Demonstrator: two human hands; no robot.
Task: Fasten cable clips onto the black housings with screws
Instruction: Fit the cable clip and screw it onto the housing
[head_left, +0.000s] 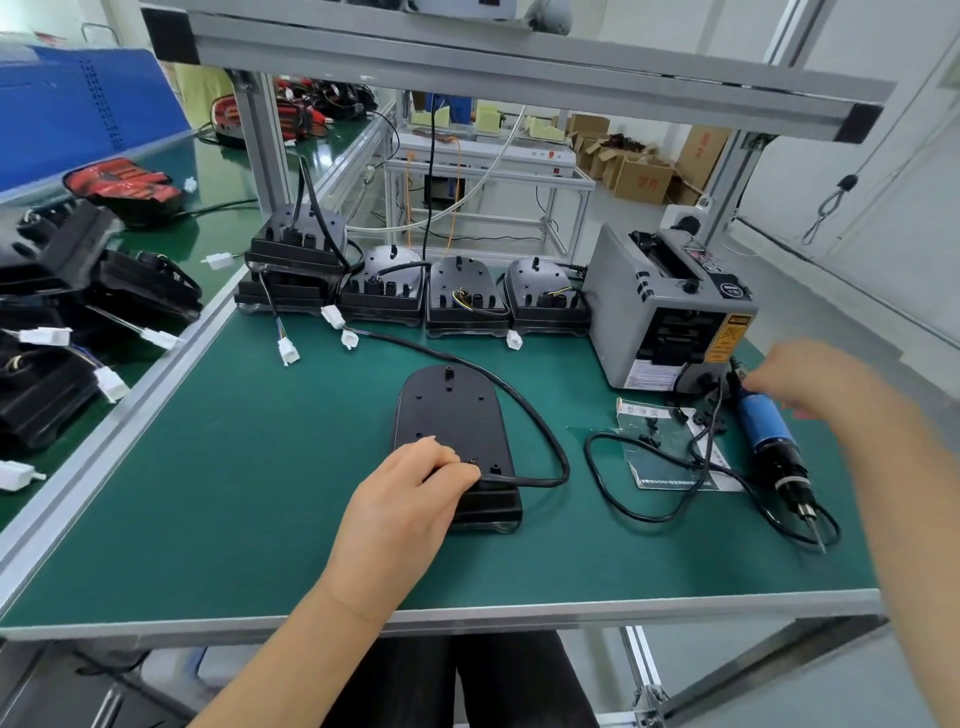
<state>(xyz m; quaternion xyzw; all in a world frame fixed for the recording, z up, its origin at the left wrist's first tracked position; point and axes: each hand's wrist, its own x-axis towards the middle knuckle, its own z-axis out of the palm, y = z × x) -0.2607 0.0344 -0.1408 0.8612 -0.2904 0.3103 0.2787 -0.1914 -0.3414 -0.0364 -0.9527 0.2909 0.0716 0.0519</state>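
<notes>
While clamping the left hand (410, 499), fingers curled, on the near end of the black oval plastic housing (447, 410) at centre, hovering the blurred right hand (810, 374) at two o'clock by a blue electric screwdriver (763, 423); grip unreadable.

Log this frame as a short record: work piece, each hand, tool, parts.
work piece: black housing, flat on green mat, cable attached
left hand: fingers curled on the housing's near end
right hand: blurred, at rear of blue screwdriver; hold unclear
tool: blue screwdriver lies on mat
parts: small black clips on a plastic bag
</notes>
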